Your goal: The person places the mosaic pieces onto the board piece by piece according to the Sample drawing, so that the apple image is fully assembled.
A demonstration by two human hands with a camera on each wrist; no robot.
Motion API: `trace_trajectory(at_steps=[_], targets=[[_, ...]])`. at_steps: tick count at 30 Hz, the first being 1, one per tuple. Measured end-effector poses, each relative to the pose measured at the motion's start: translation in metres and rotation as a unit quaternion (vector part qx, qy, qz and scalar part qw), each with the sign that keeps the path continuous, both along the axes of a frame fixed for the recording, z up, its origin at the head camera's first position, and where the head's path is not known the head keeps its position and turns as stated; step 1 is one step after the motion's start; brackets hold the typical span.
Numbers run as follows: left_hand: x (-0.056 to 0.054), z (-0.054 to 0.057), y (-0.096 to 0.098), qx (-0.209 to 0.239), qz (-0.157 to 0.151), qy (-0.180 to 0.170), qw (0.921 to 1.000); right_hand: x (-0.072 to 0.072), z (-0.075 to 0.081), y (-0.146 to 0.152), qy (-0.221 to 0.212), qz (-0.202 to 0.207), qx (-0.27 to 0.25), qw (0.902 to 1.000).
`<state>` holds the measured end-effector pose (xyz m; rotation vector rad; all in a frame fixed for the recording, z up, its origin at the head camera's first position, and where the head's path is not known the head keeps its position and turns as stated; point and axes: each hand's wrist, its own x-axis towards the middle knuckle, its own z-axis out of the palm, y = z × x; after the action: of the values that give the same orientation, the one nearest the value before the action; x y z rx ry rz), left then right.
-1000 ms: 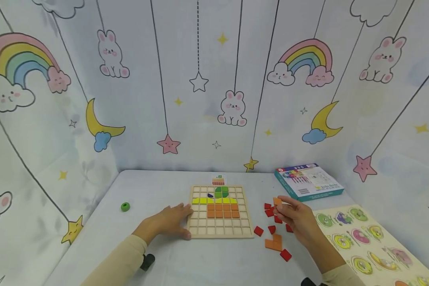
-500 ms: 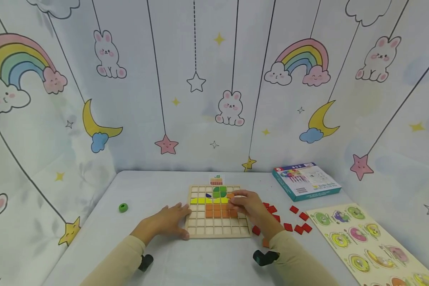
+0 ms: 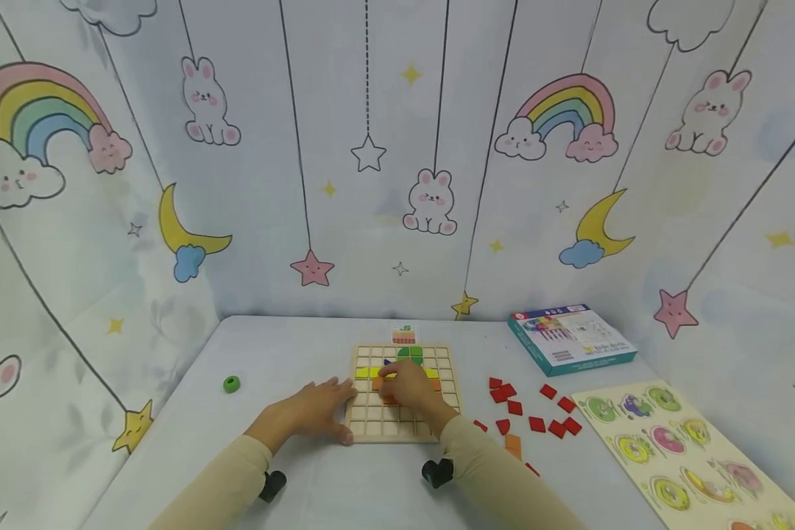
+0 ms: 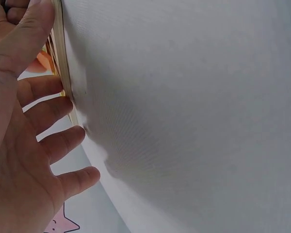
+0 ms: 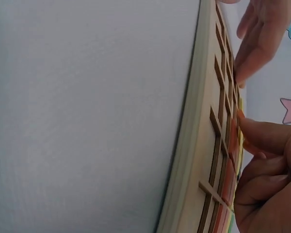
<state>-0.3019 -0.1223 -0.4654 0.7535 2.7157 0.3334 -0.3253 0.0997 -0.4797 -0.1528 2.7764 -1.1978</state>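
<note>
A wooden grid board (image 3: 450, 401) lies on the table, with green, yellow, blue and orange pieces set in its cells. My left hand (image 3: 310, 412) rests at the board's left edge, fingers spread, thumb near the front corner. The left wrist view has its fingers (image 4: 63, 145) fanned along the wooden rim. Over the middle of the board, my right hand (image 3: 412, 386) pinches an orange square tile (image 3: 375, 383) at the left end of the orange rows. In the right wrist view the tile is mostly hidden behind the thumb (image 5: 262, 133). That hand covers several set pieces.
Several red tiles (image 3: 536, 424) and an orange piece (image 3: 513, 444) lie right of the board. A small picture card (image 3: 405, 335) sits behind it. Further right are a boxed set (image 3: 573, 342) and a fruit-picture board (image 3: 669, 456). A green bead (image 3: 231, 383) lies at left.
My right hand has carried the orange tile from the loose pieces on the right, over the board's right side, to the left end of the orange rows. My left hand has stayed at the board's edge.
</note>
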Motion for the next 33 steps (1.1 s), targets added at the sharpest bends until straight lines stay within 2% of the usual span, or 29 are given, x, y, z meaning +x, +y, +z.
trace_trajectory(at_steps=[3,8,11,13,16,20,24,27,30,31,33], targets=[[0.001,-0.002,-0.001,-0.003,-0.006,0.007,1.0,0.001,-0.001,-0.007,0.005,0.002,0.028,0.9996],[0.0,-0.003,0.0,-0.004,-0.01,0.007,0.9999,0.005,-0.001,-0.007,0.01,-0.015,0.025,0.9995],[0.0,-0.003,0.001,-0.005,-0.008,0.002,1.0,0.008,0.001,-0.003,0.017,-0.005,0.023,0.9996],[0.001,-0.003,0.001,-0.007,-0.007,0.001,1.0,0.01,0.007,0.004,0.013,0.007,-0.001,0.9999],[0.002,-0.001,0.002,-0.006,-0.001,0.001,1.0,0.009,0.019,0.024,-0.013,0.013,-0.085,0.9962],[0.003,0.001,0.002,-0.003,0.012,-0.004,0.9999,0.007,0.036,0.068,-0.062,-0.004,-0.21,0.9757],[0.004,0.002,0.001,-0.001,0.017,-0.011,0.9998,0.018,0.047,0.123,-0.111,-0.042,-0.296,0.9478],[0.006,0.002,0.001,0.005,0.019,-0.011,0.9997,0.035,0.051,0.163,-0.136,-0.08,-0.336,0.9286],[0.006,0.003,0.0,0.009,0.019,-0.009,0.9997,0.057,0.047,0.195,-0.147,-0.109,-0.365,0.9128],[0.005,0.003,0.0,0.011,0.018,-0.009,0.9997,0.064,0.043,0.204,-0.152,-0.121,-0.371,0.9083],[0.004,0.002,0.001,0.011,0.015,-0.007,0.9998,0.079,0.036,0.219,-0.162,-0.135,-0.368,0.9056]])
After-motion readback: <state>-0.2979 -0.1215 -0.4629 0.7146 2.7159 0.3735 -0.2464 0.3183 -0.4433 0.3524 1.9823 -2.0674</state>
